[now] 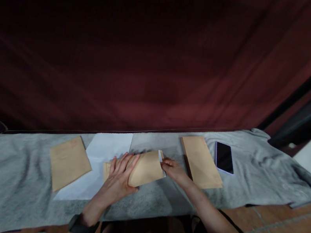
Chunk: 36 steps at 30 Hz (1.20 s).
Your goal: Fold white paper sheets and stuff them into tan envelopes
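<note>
One brown envelope (pixel 147 169) under left-hand fingers (pixel 124 162)

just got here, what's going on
A person's left hand lies across a tan paper envelope; their right hand is at its end, where white paper shows. A squarish tan envelope overlaps a large white sheet on the left. To the right, a long tan envelope and a lilac-edged black phone lie on grey cloth.

Two hands (pixel 115 189) (pixel 174 170), one phone (pixel 224 158), one wristwatch (pixel 81 227), envelopes (pixel 70 164) (pixel 148 168) (pixel 201 163) in three spots
</note>
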Available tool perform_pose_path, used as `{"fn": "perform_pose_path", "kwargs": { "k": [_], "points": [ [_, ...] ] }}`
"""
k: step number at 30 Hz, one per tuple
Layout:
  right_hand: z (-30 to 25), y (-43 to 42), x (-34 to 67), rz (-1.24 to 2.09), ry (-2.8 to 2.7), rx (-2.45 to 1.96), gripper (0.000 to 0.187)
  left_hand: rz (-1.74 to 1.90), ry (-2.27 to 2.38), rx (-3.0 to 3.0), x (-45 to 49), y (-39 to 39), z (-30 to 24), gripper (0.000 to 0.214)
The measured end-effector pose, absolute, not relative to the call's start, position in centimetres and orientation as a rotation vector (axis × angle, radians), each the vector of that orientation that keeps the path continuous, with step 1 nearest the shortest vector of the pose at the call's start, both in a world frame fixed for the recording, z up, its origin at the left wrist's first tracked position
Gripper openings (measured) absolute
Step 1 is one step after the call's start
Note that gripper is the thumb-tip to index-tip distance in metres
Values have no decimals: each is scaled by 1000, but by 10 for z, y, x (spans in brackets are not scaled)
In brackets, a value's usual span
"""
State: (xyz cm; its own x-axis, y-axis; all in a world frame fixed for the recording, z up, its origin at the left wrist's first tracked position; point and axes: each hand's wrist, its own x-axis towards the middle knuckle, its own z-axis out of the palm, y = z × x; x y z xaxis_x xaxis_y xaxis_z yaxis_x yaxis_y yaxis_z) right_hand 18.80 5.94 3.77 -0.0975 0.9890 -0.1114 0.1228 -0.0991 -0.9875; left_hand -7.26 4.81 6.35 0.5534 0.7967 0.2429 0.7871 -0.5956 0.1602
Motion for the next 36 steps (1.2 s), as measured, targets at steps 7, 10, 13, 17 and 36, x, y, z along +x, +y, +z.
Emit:
{"fn": "perform_pose_path", "kwargs": {
  "k": [7, 10, 13, 17, 36],
  "points": [
    [29, 60, 180, 1380, -1251, -1363, 20, 460, 1378, 2729, -72, 50, 62, 112],
    [29, 60, 181, 1394, -1240, -1390, 20, 469, 1375, 2728, -72, 50, 61, 111],
    [30, 60, 182, 1405, -1236, -1409, 20, 471, 1368, 2730, -72, 50, 59, 112],
    [30, 60, 182, 1408, -1228, -1413, 19, 467, 1368, 2734, -72, 52, 58, 113],
    [24, 60, 182, 1390, -1139, -1317, 8, 416, 1365, 2768, -69, 51, 64, 111]
  ]
}}
